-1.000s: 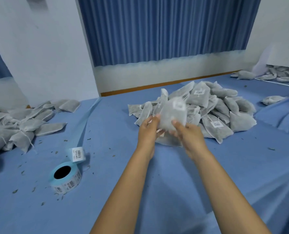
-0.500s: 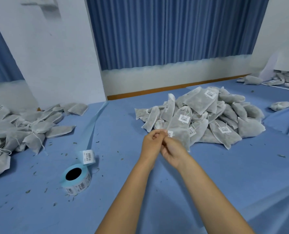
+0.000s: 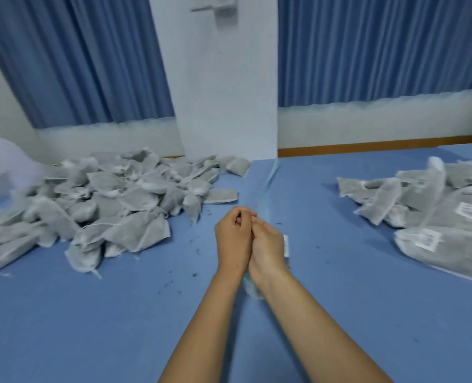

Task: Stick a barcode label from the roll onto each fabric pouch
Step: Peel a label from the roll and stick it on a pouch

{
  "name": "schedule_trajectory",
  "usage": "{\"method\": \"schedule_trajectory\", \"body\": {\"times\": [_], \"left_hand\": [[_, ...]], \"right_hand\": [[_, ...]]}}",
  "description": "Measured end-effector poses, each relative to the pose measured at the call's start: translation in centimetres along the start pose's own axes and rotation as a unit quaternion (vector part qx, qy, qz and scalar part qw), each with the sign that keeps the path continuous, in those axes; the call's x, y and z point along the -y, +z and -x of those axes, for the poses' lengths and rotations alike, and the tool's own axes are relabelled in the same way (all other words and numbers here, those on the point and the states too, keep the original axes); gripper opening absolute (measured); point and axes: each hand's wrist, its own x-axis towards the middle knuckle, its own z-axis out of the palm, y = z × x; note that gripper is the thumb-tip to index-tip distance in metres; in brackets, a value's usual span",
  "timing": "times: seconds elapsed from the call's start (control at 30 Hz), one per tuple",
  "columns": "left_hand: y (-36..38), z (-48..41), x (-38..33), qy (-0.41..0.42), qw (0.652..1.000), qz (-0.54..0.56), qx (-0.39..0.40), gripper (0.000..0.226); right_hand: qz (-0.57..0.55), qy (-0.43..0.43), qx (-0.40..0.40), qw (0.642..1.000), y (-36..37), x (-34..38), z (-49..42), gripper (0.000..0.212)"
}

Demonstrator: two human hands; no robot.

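Away from the labelled pile (image 3: 436, 211) now, the left hand (image 3: 233, 239) and right hand (image 3: 268, 244) are meeting mid-bench (image 3: 91, 327), grips curled; what they are holding cannot be told. A label (image 3: 286, 246) is showing just beside the right hand, and the liner (image 3: 268, 189) is running lengthwise away toward the wall.

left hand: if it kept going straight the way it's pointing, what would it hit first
The left hand points away over the blue table; likely first contact is the pale backing strip, else the white pillar. Depth is unclear.
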Motion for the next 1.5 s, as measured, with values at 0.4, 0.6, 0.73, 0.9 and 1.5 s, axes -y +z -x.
{"method": "schedule_trajectory", "body": {"times": [0.4,0.6,0.73,0.9,1.5], "left_hand": [[-12.5,-6.8,12.2,-0.083,0.818,-0.558,-0.113,0.038],[-12.7,-8.4,11.4,0.011,0.821,-0.547,-0.165,0.016],[-11.3,-6.1,8.0,0.112,0.969,-0.131,-0.177,0.008],[-8.9,-4.0,3.7,0.003,0.974,0.171,-0.151,0.01],[-5.1,-4.4,5.6,-0.085,0.973,0.007,-0.215,0.01]], "right_hand": [[0.398,-0.092,0.085,0.909,2.2,-12.0,-2.1,0.024],[0.347,-0.068,0.126,0.927,2.2,-11.6,-1.9,0.032],[0.328,-0.103,0.175,0.923,3.4,-10.0,-1.0,0.056],[0.377,-0.16,0.105,0.906,4.2,-6.1,-0.9,0.082],[0.446,-0.287,0.196,0.825,-6.7,3.3,-4.9,0.018]]}}
